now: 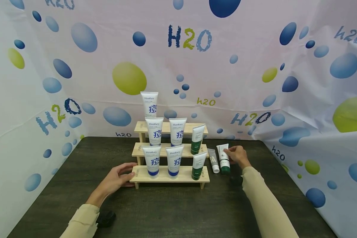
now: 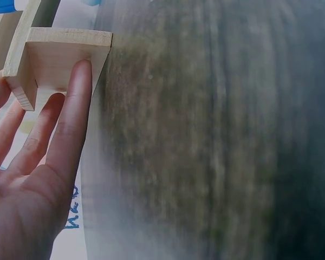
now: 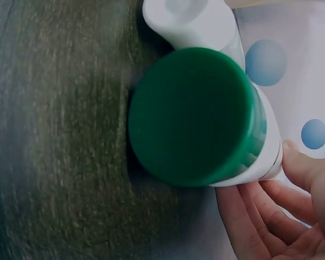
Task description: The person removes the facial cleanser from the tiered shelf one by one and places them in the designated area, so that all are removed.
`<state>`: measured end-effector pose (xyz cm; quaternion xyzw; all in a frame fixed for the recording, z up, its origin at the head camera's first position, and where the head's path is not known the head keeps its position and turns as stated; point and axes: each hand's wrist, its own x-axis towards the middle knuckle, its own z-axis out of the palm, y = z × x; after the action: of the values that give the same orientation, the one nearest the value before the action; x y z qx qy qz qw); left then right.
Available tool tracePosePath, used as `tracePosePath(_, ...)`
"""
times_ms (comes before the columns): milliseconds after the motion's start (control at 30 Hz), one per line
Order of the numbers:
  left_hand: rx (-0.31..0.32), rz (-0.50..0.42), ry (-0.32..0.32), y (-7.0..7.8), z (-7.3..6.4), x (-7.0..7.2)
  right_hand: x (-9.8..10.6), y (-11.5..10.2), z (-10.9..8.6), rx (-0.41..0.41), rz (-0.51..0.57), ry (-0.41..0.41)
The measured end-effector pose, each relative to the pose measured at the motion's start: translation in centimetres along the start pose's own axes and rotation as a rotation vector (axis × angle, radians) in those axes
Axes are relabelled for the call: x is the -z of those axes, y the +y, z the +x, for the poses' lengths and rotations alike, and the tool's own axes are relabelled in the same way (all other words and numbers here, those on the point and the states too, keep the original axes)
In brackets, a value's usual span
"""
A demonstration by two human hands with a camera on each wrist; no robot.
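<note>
At the left end of the lowest step of a wooden three-step display stand [image 1: 181, 170], my left hand [image 1: 121, 176] grips the wood, fingers and thumb on different sides of the board end [image 2: 70, 36]. My right hand [image 1: 237, 156] pinches a white tube with a green cap [image 1: 224, 161] that lies to the right of the stand, cap toward me. In the right wrist view the green cap [image 3: 189, 116] fills the middle, and the thumb and fingers of the hand [image 3: 281, 216] meet the white body behind it. A grey tube with a white cap [image 1: 214, 161] lies just left of it.
Several white tubes with blue caps [image 1: 174, 161] stand on the steps, one on top at the left [image 1: 150, 104]. Two smaller white-and-green tubes [image 1: 198, 165] stand at the right ends of the lower steps. Behind the dark table [image 1: 172, 211] hangs a printed white cloth [image 1: 172, 72].
</note>
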<state>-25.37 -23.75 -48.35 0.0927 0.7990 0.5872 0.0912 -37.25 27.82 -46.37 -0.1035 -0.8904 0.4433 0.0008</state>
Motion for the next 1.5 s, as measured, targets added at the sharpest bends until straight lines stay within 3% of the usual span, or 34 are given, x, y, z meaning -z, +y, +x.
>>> tracePosePath(433,-0.007,-0.007,-0.006,0.03,-0.01,0.08,-0.44,0.24,0.22,-0.026,-0.039,0.007)
tracePosePath(1067,-0.001,-0.019,-0.008,0.09,0.26,0.12,0.17,0.08,-0.14,0.032,-0.071,0.023)
tracePosePath(1500,0.01,-0.022,-0.011,0.01,0.16,0.07,0.2,0.14,-0.31,-0.014,-0.087,0.015)
